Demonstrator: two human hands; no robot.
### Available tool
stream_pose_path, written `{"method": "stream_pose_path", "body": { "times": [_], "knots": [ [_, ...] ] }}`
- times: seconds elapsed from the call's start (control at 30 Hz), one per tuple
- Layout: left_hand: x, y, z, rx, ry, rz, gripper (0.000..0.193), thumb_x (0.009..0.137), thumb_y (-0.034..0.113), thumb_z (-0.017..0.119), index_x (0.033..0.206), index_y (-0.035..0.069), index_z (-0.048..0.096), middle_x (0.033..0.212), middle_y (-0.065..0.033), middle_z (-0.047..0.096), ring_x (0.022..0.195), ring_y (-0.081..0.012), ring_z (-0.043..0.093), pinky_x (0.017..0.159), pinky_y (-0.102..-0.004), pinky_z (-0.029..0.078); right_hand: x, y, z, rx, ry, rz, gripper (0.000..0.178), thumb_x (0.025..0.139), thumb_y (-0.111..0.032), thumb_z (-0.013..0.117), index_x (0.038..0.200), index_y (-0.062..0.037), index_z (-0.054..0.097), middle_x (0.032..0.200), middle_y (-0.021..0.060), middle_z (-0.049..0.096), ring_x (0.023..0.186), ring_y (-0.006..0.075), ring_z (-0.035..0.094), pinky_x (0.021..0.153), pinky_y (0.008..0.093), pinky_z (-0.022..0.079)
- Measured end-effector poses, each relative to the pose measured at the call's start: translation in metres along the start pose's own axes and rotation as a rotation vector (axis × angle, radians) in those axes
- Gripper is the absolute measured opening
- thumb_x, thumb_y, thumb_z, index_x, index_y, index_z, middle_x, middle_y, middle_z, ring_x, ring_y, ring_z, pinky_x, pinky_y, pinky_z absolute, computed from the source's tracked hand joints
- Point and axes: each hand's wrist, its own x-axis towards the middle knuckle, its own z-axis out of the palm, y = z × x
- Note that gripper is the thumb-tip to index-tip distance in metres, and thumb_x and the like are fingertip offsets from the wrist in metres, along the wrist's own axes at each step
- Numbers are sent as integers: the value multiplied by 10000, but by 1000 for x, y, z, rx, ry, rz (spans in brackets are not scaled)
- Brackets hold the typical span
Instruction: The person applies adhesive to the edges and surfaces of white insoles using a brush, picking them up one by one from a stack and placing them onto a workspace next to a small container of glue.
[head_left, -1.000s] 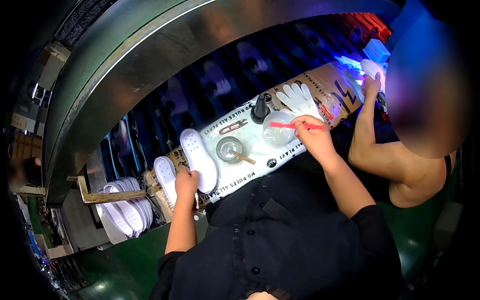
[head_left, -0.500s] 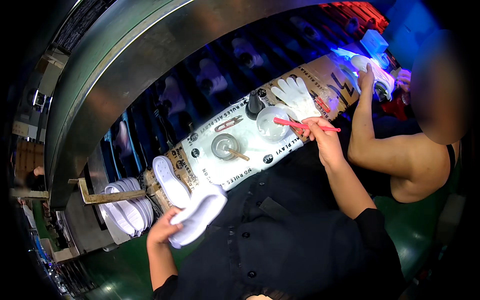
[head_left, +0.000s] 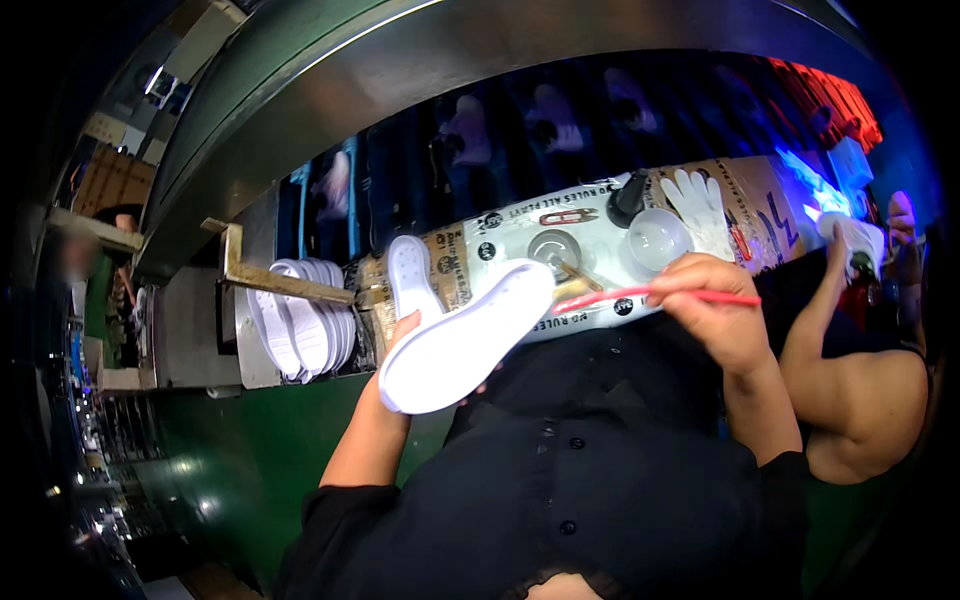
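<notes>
left hand [head_left: 400, 335] grips white sole [head_left: 465, 335]; right hand [head_left: 715, 310] pinches red brush [head_left: 650, 295] near clear cup [head_left: 655, 238].

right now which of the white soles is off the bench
The white sole held up in the left hand; another sole lies on the bench, the rest stand stacked.

White shoe sole [head_left: 462, 338]; red brush handle [head_left: 655, 295]; white gloves [head_left: 700, 205]; green machine panel [head_left: 250, 440].
</notes>
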Motion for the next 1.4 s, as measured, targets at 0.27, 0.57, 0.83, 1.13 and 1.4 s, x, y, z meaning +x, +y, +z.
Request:
{"method": "stream_pose_path", "body": {
  "times": [0.27,0.57,0.83,1.13,1.4],
  "knots": [
    [24,0,38,204,-17,-225,850,852,585,467,1440,-11,322,1388,-269,434,1207,-429,511,1009,-514,443,37,-32,80,-420,-464,-616,222,740,-125,762,957,-152,722,831,-19,649,760,192,588,851,371,421],
    [36,12,-16,92,14,-480,874,779,650,480,1373,10,430,1114,-348,573,833,-550,618,657,-589,554,51,-24,53,-700,-420,-570,198,732,-124,740,928,-135,716,815,-8,653,785,181,576,880,365,384],
    [38,8,-30,-254,-370,-399,954,744,527,573,1470,-7,259,1350,-349,412,1082,-527,546,841,-577,510,45,-13,11,-706,-422,-433,136,749,-121,738,881,-95,720,782,15,654,795,196,567,868,356,379],
    [35,-6,39,-309,-24,0,999,722,504,625,1467,-35,232,1433,-313,343,1216,-426,508,964,-467,487,20,2,0,-843,-230,-439,145,734,-128,740,876,-120,713,749,-20,628,758,192,540,844,340,390],
    [28,14,-1,-37,-258,-143,935,692,466,667,1412,-46,362,1346,-279,481,1173,-368,563,961,-407,499,8,-7,15,-698,-132,-388,162,745,-98,731,905,-105,708,784,0,650,744,190,554,862,360,393]
  ]
}}
